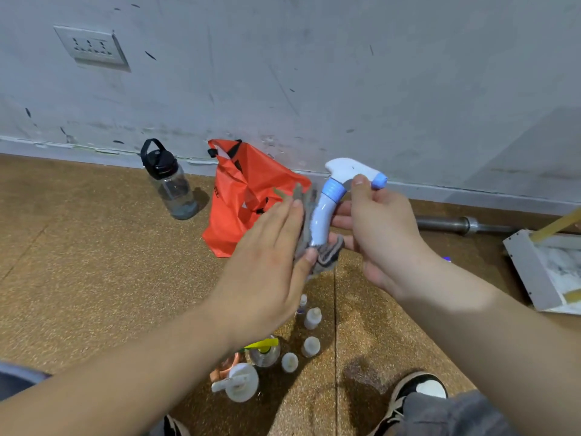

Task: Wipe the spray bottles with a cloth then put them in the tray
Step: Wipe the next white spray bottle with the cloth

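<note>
At the far left we see a wall socket (91,47), and below it a clear water bottle (171,180) with a black lid standing on the cork-coloured floor (94,262) by the wall. Just right of it slumps an orange bag (248,196). In front of the bag, the left hand (267,256) lies flat, fingers straight, pressing a grey cloth (328,254) against the side of the white and blue spray bottle (325,215). The bottle is held upright in the air, its trigger head pointing right. The right hand (383,228) grips it, fingers curled behind the body and thumb at the neck. Below the hands we count several small bottles (312,317) and a pump bottle (240,382) standing on the floor. Farther right a metal bar (465,225) lies along the wall, and the tray (528,272) sits at the right edge, well apart from the bottle.
</note>
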Tool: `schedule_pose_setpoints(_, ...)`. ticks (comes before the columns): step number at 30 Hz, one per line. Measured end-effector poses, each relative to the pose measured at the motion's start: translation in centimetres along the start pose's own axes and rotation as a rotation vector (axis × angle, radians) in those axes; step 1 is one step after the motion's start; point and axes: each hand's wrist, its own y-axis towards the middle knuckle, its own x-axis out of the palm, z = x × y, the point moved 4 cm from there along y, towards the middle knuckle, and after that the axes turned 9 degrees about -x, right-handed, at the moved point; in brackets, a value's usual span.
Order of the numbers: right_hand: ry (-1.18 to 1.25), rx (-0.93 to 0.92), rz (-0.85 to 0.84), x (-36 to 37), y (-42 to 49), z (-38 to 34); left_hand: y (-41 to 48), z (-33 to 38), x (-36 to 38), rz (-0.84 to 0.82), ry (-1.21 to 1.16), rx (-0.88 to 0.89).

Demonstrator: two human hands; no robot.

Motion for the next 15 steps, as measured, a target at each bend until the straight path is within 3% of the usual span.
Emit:
schedule_pose_setpoints(4, 0.098, 0.017, -0.020, -0.1, 0.0, -1.0, 0.3, -1.5, -0.3, 0.045, -0.013, 0.127)
schedule_pose_setpoints(6, 0.132, 0.021, 0.019, -0.7, 0.6, -1.6, 0.4, -2.2, -0.3, -0.029, -0.276, -0.042)
schedule_pose_setpoints(8, 0.135, 0.025, 0.064, -1.3, 1.1, -1.9, 0.3, -2.7, 0.1, -0.105, -0.679, -0.365)
schedule_pose_setpoints(10, 0.131, 0.039, 0.078, -1.6, 1.3, -1.8, 0.0, -3.1, 0.8, -0.105, -0.890, -0.569)
schedule_pose_setpoints(12, 0.141, 0.050, 0.069, -1.5, 1.3, -1.6, 0.1, -3.1, 0.8, -0.047, -0.918, -0.606)
schedule_pose_setpoints(15, 0.188, 0.082, 0.040, -1.4, 1.2, -1.5, 0.5, -2.2, -0.4, 0.034, -0.885, -0.522)
